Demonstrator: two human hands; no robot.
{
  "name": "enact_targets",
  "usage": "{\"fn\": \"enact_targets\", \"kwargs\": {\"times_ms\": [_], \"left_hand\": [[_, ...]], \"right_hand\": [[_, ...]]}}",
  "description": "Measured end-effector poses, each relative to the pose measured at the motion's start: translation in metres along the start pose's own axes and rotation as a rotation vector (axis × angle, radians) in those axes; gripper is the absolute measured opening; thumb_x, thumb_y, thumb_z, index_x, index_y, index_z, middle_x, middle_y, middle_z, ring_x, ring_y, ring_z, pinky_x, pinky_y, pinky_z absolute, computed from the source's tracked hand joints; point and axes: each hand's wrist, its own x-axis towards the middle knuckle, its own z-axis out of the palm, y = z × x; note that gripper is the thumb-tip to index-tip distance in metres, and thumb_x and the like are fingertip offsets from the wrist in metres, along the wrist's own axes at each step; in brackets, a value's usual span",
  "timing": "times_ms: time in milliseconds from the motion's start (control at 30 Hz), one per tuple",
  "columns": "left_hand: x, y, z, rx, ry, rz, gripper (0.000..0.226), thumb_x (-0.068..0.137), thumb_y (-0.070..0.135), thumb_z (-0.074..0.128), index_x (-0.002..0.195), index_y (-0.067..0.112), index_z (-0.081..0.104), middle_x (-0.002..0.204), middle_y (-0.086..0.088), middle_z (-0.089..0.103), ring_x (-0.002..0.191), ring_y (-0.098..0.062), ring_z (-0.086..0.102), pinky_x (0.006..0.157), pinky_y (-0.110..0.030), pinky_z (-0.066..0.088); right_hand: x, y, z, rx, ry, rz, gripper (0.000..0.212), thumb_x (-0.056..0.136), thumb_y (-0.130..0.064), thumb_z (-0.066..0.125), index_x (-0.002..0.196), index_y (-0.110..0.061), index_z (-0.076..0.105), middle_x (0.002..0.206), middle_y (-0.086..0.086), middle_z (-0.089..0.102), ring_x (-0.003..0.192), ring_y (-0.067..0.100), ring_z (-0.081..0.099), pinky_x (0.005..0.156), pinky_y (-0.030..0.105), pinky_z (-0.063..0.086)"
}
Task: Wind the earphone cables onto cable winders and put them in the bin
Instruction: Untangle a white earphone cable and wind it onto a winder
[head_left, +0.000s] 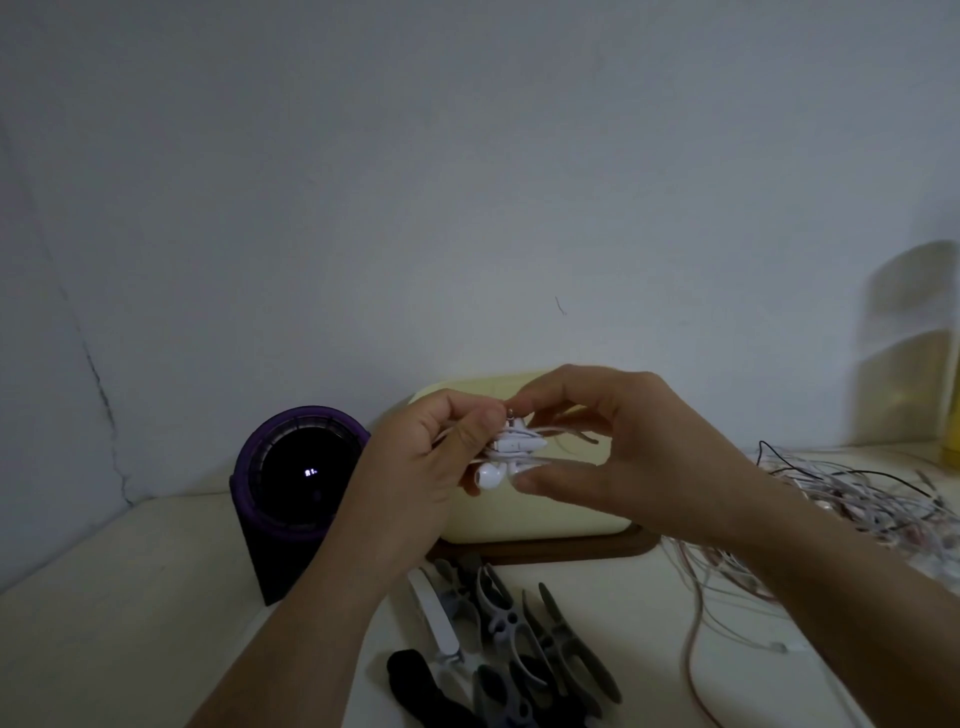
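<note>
Head view — dim light, pale wall behind.

Left hand (431, 460) is raised above the surface, thumb and fingers curled round a white earphone cable bundle (511, 451). The grip is closed on the left end of the bundle. Two white earbuds (491, 474) hang out at the bundle's lower edge, just beside the left thumb.

Right hand (628, 447) meets the same bundle from the right, with curled fingers over the top and the thumb stretched beneath it. This grip also pinches the bundle. A small metal plug tip (511, 413) shows at the top, between the two hands' fingertips.

The bundle is in the air, in front of a cream rounded plastic bin (550, 512) and not inside it. The bin stands on a dark brown wooden tray (561, 550) near the wall.

Left of the bin stands a purple cylindrical device with a round black face (304, 470); a small light glows on the face.

On the pale cream surface (104, 597), near the front and between the forearms, lies a heap of grey plastic cable winders (519, 631). With it are one white winder (434, 616) and one black winder (415, 680).

To the right a tangle of loose thin cables (857, 499) is spread out — mostly pale, with one black strand. Some of them trail forward under the right forearm.

At the far right edge is a yellowish translucent container (914, 358), blurred.
</note>
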Motion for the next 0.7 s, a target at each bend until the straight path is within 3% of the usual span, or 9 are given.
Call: {"fn": "enact_targets", "kwargs": {"times_ms": [133, 333, 567, 700], "left_hand": [[-0.001, 0.000, 0.004, 0.001, 0.056, 0.032, 0.032, 0.071, 0.049, 0.052, 0.083, 0.025, 0.068, 0.074, 0.011, 0.073, 0.065, -0.003, 0.064, 0.060, -0.016, 0.052], [-0.003, 0.003, 0.006, 0.025, 0.117, 0.069, 0.032, 0.075, 0.046, 0.049, 0.081, 0.020, 0.069, 0.076, 0.007, 0.072, 0.062, 0.000, 0.062, 0.055, -0.010, 0.047], [-0.005, 0.007, 0.006, 0.041, 0.082, 0.088, 0.030, 0.077, 0.045, 0.047, 0.078, 0.022, 0.067, 0.063, 0.017, 0.068, 0.058, 0.005, 0.059, 0.051, -0.007, 0.041], [-0.006, 0.008, 0.008, 0.038, 0.075, 0.110, 0.029, 0.077, 0.045, 0.047, 0.081, 0.023, 0.065, 0.068, 0.017, 0.069, 0.060, 0.004, 0.060, 0.053, -0.010, 0.045]], "right_hand": [[0.001, -0.002, -0.001, 0.088, -0.025, 0.036, 0.036, 0.073, -0.027, 0.079, 0.106, -0.028, 0.067, 0.099, -0.011, 0.070, 0.099, 0.002, 0.064, 0.095, 0.022, 0.049], [0.002, 0.002, -0.001, 0.069, -0.066, 0.040, 0.042, 0.075, -0.017, 0.079, 0.113, -0.028, 0.066, 0.101, -0.019, 0.067, 0.099, -0.003, 0.062, 0.085, 0.014, 0.050], [0.002, -0.004, -0.013, 0.062, -0.112, 0.058, 0.038, 0.072, -0.020, 0.078, 0.108, -0.030, 0.070, 0.098, -0.014, 0.072, 0.090, 0.006, 0.068, 0.086, 0.024, 0.054], [0.000, -0.006, -0.016, 0.103, -0.113, 0.072, 0.034, 0.066, -0.030, 0.077, 0.099, -0.032, 0.071, 0.092, -0.011, 0.074, 0.085, 0.011, 0.070, 0.087, 0.033, 0.055]]}}
